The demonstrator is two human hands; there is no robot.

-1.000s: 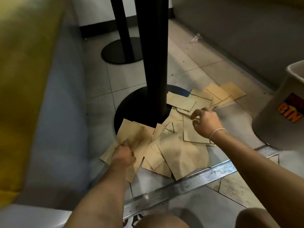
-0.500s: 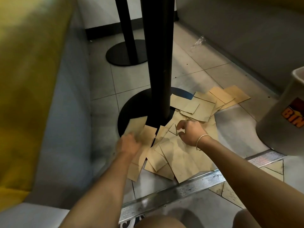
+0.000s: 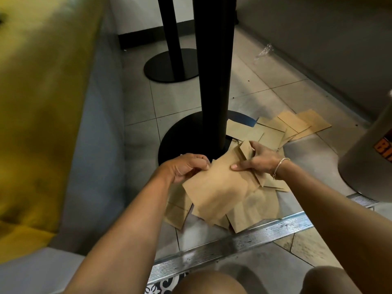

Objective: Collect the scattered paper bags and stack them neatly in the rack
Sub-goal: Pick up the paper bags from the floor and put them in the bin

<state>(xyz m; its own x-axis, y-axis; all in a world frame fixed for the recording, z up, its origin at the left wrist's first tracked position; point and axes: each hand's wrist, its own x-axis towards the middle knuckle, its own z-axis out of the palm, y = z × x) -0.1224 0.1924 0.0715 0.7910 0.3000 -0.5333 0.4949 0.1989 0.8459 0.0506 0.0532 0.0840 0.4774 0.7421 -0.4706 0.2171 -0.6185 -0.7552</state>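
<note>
Several flat brown paper bags (image 3: 273,134) lie scattered on the tiled floor around a black table pedestal (image 3: 212,77). Above the pile I hold a bunch of bags (image 3: 218,187) between both hands. My left hand (image 3: 184,166) pinches the bunch's left top corner. My right hand (image 3: 258,160) grips its right top edge together with a smaller folded bag. More bags (image 3: 254,211) lie on the floor under the held bunch. No rack is in view.
The pedestal's round black base (image 3: 180,141) sits right behind my hands; a second pedestal (image 3: 171,66) stands farther back. A grey bin (image 3: 369,162) is at the right. A bench with a yellow seat (image 3: 42,102) runs along the left. A metal floor strip (image 3: 233,245) crosses below the bags.
Both hands have come together and lifted a bunch of bags off the floor; before, they were apart, each picking at bags in the pile.
</note>
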